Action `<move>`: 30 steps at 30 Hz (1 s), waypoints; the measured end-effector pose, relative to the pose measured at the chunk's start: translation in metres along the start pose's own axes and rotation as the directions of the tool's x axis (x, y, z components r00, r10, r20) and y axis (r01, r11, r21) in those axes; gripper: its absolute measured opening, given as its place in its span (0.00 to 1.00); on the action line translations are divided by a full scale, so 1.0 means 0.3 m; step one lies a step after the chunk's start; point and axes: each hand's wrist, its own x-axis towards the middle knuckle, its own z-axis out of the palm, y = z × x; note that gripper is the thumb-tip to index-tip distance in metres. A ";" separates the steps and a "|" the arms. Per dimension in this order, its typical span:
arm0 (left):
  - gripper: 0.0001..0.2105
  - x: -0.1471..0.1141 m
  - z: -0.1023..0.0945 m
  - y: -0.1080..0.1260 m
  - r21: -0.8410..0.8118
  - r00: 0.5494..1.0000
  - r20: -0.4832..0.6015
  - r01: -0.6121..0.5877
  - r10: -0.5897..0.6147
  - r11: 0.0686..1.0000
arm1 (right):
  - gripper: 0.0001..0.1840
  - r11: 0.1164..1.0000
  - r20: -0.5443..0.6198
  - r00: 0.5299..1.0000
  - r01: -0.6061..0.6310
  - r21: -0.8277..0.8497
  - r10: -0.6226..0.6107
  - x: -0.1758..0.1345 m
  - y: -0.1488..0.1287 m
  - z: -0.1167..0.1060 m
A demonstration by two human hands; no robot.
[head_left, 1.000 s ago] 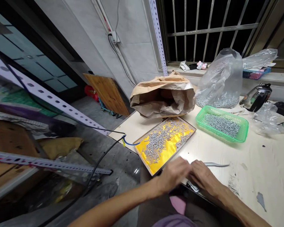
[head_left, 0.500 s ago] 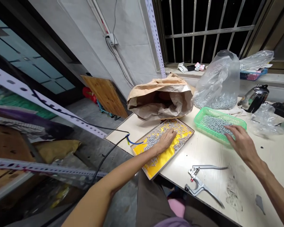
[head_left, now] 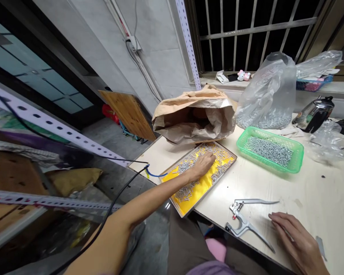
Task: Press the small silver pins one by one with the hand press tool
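Observation:
Over a shallow tray (head_left: 199, 204) lined with yellow, my left hand (head_left: 205, 163) is closed, fingers curled down among small silvery metal pins (head_left: 186, 191). What its fingertips hold, if anything, is hidden. My right hand (head_left: 298, 238) is open over the table, fingers stretched out, just right of metal hand pliers (head_left: 243, 225) with spread handles. Beyond it stands a green plastic basket (head_left: 296, 168) partly filled with similar pins (head_left: 271, 151). A crumpled brown paper bag (head_left: 172, 110) gapes toward me behind the tray.
At the back, a clear plastic bag (head_left: 275, 88) holds more small metal pieces beside a kettle (head_left: 315, 112). A black cable (head_left: 114, 202) with a blue end (head_left: 157, 175) crosses at the left near the tray. A small grey scrap (head_left: 321, 246) lies right of my right hand.
My right hand has left the green basket and come toward me, down beside the pliers. My left hand stays in the tray, shifted very slightly. The view has tilted a little.

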 end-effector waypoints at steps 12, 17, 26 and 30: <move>0.09 -0.287 0.090 0.348 -0.732 0.809 0.555 0.586 -0.194 0.348 | 0.12 0.980 0.200 0.965 -0.142 -0.140 0.169 -0.052 -0.110 0.049; 0.10 -0.330 0.111 0.346 -0.721 0.805 0.553 0.592 -0.216 0.359 | 0.12 0.978 0.203 0.960 -0.174 -0.114 0.194 -0.090 -0.116 0.062; 0.10 -0.344 0.104 0.356 -0.618 0.775 0.598 0.607 -0.203 0.499 | 0.10 0.986 0.143 0.978 -0.143 -0.084 0.154 -0.098 -0.134 0.073; 0.10 -0.336 0.093 0.358 -0.565 0.760 0.618 0.608 -0.202 0.558 | 0.09 0.986 0.142 0.979 -0.136 -0.095 0.149 -0.097 -0.134 0.070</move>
